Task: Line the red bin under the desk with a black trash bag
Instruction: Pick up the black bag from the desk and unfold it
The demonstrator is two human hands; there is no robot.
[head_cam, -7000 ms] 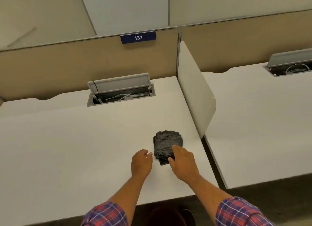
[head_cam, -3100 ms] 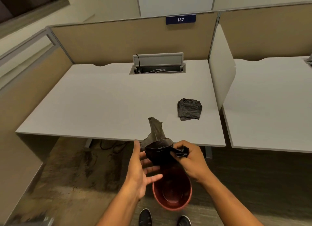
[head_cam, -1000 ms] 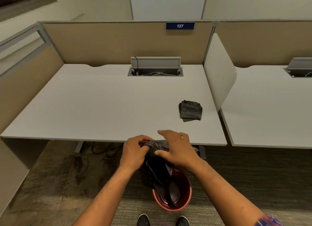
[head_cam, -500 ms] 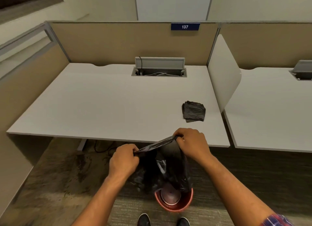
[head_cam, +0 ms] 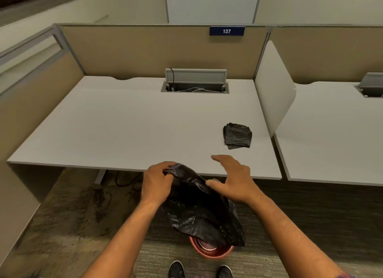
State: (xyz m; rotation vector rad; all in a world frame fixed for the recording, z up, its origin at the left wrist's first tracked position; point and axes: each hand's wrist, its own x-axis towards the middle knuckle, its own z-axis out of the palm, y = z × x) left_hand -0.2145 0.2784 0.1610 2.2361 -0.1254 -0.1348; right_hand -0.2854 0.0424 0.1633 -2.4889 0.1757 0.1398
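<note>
A black trash bag point(head_cam: 199, 213) hangs unfolded in front of me, its lower end drooping over the red bin point(head_cam: 209, 251) on the carpet by my shoes. My left hand point(head_cam: 157, 180) is closed on the bag's top edge. My right hand point(head_cam: 230, 178) has its fingers spread, with the thumb resting against the bag's upper fold; it is not gripping it. Most of the bin is hidden by the bag; only its front rim and a little of the inside show.
A folded stack of black bags point(head_cam: 237, 135) lies on the white desk point(head_cam: 124, 128) near the white divider panel point(head_cam: 273, 87). An open cable tray point(head_cam: 194, 88) sits at the desk's back. A second desk point(head_cam: 331, 132) stands to the right.
My right hand has let go of the bag's edge and spread its fingers. The bag's mouth, stretched between both hands before, has slackened and sags over the bin.
</note>
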